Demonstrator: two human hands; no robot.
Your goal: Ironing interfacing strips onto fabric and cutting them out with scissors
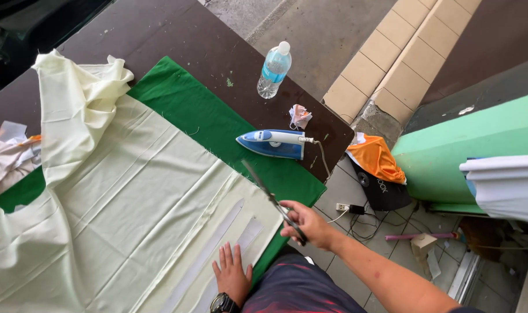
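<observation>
- A crooked or ragged cut could result, it is judged, if the pale yellow cloth (130,191) is let slip: only the near edge is pinned, by one flat hand, while the rest lies loose in folds over the green cloth (200,116) towards the far left.
- The green cloth underneath could be nicked as well, since both layers lie together where the blades point.
- The left hand (232,278) could be caught by the scissors (272,200), as it rests just near and left of them on the same cloth.
- The iron (272,143), laid on the green cloth just beyond the scissor tips, could scorch the cloth if hot; whether it is powered cannot be told. Its cord (323,159) hangs over the right table edge and could be snagged.
- The water bottle (274,69), standing far on the brown table (177,35), could be knocked over if the cloth is dragged.
- The right hand (307,223) is closed around the scissor handles, at the near right edge of the table.
- The left hand is spread open, palm down, fingers extended, pressed on the pale yellow cloth.
</observation>
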